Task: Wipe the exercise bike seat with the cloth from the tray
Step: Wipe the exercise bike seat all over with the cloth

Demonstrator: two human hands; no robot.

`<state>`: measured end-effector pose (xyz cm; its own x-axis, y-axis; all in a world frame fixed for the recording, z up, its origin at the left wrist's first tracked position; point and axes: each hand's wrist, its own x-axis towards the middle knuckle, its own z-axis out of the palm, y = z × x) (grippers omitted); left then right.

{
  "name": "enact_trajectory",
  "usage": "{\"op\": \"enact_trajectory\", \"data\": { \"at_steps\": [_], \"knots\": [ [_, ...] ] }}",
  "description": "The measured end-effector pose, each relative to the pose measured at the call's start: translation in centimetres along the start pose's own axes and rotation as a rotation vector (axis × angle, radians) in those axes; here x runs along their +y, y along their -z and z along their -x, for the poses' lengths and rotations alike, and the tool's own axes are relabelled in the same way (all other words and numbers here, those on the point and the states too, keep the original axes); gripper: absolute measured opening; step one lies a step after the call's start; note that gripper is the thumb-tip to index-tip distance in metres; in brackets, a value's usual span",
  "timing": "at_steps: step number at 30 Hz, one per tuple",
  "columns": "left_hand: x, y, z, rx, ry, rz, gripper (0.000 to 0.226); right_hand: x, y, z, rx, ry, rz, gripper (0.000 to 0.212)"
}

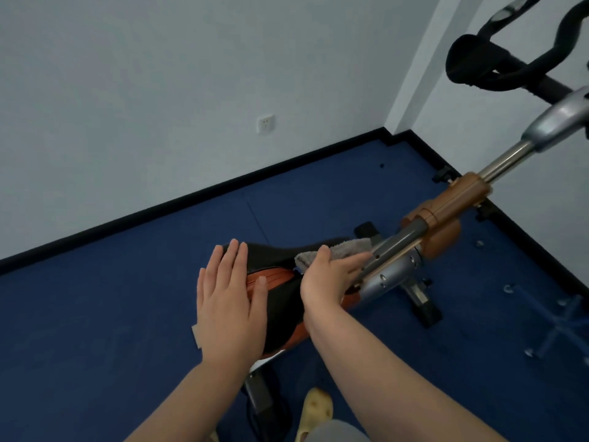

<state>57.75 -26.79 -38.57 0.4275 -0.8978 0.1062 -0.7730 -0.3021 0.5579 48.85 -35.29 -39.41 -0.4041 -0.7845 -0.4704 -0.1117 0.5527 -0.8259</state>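
On seat [283,314] nose, beside post [396,245]: grey cloth [344,248], pressed under right hand [328,275], fingers straight, thumb laid over it. Flat on seat's wide rear, fingers straight: left hand [229,301], apart from cloth.

Grey cloth [338,250]; black-and-orange seat [280,272]; dark blue floor [95,314]; black handlebars [497,62].

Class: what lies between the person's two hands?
The head view shows the black and orange padded bike seat between the left hand and the right hand, which touches a grey fluffy cloth.
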Motion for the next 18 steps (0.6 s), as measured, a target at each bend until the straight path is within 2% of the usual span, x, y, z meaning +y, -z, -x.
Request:
{"op": "enact_trajectory", "data": {
  "at_steps": [6, 10, 13, 15, 18],
  "knots": [
    [-3.0, 1.9, -2.9, -0.057, -0.191, 0.122, 0.038, 1.7, -1.0, 2.6, -0.007, -0.087, -0.068, 0.076],
    [-5.3, 2.2, -6.7, -0.279, -0.279, 0.294, 0.029, 2.6, -0.5, 4.4, -0.091, -0.138, -0.018, 0.071],
    [-6.0, 1.4, -8.8, -0.438, -0.34, 0.325, 0.031, 3.8, -0.5, 7.7, -0.082, -0.019, 0.193, 0.069],
    [-6.3, 0.8, -9.1, -0.445, -0.41, 0.297, 0.035, 4.8, -0.7, 10.1, -0.009, 0.092, 0.284, 0.067],
    [-6.8, 0.6, -9.1, -0.446, -0.451, 0.327, 0.038, 4.5, -1.3, 10.3, 0.032, 0.09, 0.252, 0.059]
  ]
}}
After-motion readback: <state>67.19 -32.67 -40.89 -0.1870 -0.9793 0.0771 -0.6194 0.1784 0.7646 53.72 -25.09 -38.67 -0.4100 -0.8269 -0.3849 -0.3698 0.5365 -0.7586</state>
